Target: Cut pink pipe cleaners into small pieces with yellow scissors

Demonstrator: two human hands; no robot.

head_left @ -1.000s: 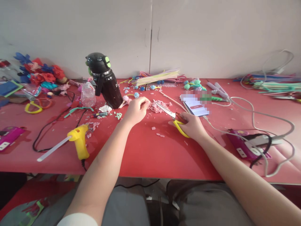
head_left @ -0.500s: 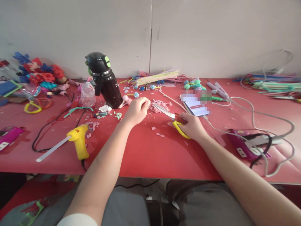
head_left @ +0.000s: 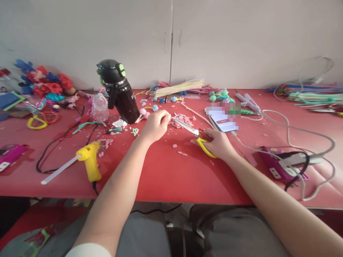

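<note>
My right hand (head_left: 218, 143) grips a pair of scissors (head_left: 199, 136) with yellow and red handles, its blades pointing up and left. My left hand (head_left: 157, 125) is closed in a pinch just left of the blade tips; whatever sits between its fingertips is too small to make out. Behind the blades lies a heap of short pink fuzzy pieces (head_left: 184, 119), cut from something like pipe cleaner. A few loose pink pieces (head_left: 182, 153) rest nearer to me on the red table (head_left: 166, 178).
A black bottle (head_left: 122, 96) stands left of my left hand, with a yellow glue gun (head_left: 91, 160) in front. A phone (head_left: 222, 120) with a cable lies beyond my right hand. Bundled pipe cleaners (head_left: 182, 87) lie at the back; a purple power strip (head_left: 278, 164) is at right.
</note>
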